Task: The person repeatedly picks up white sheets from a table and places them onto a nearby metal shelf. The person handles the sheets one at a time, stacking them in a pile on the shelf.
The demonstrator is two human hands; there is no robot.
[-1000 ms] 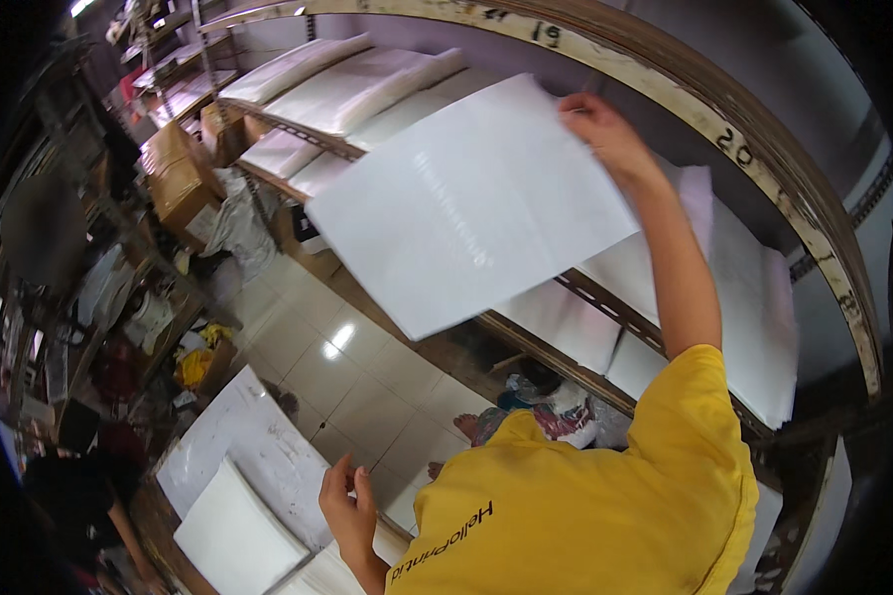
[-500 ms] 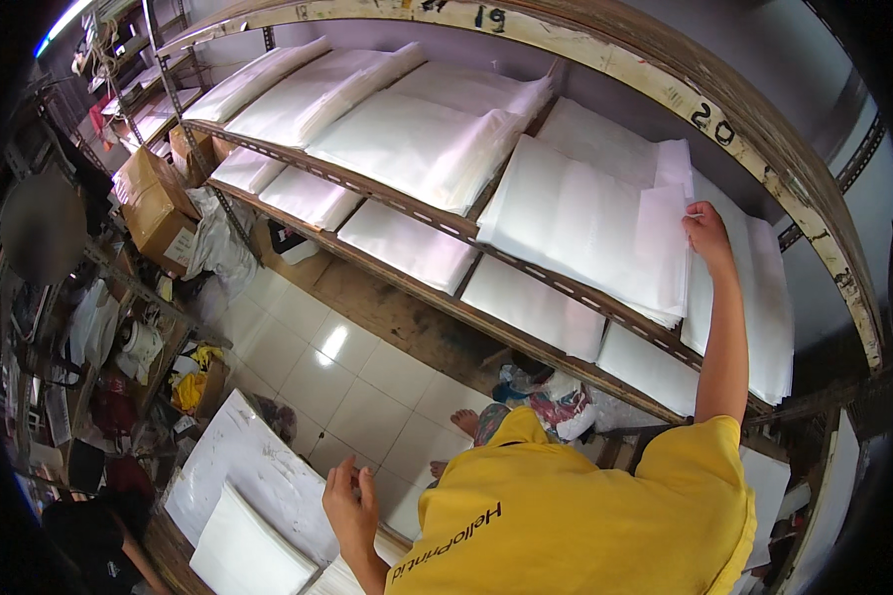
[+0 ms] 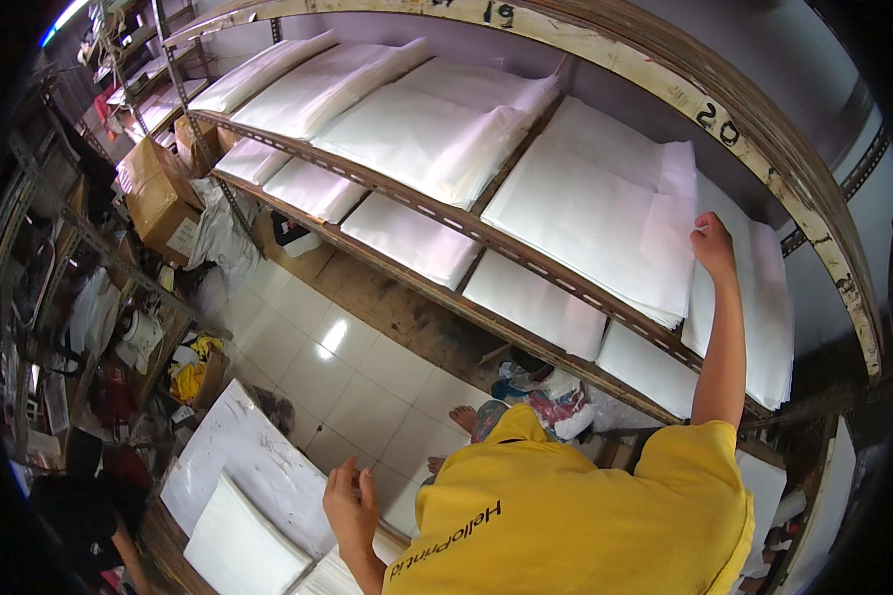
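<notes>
My right hand (image 3: 713,246) is raised at the right edge of a stack of thin white sheets (image 3: 605,203) on the upper shelf (image 3: 466,220). Its fingers are curled in, and I see no sheet between them. The top sheet lies down on the stack beside my fingertips. Another white stack (image 3: 754,307) passes behind my right wrist and forearm. My left hand (image 3: 352,504) hangs low in front of me, fingers loosely bent and thumb apart, with nothing in it. Near it, a pile of white sheets (image 3: 248,540) sits by a stained white board (image 3: 243,446).
More white stacks (image 3: 412,233) fill the lower shelf. Overhead runs a pale rack beam (image 3: 655,84). Cardboard boxes (image 3: 157,203) stand at the shelf's left end. Cluttered racks (image 3: 79,297) line the left side, with a person in black (image 3: 89,521) at lower left. Plastic bags (image 3: 561,402) lie below the shelves.
The lifted corner of the top sheet has dropped flat onto the stack. My right hand has shifted slightly right and down, off that corner. My left hand has hardly moved.
</notes>
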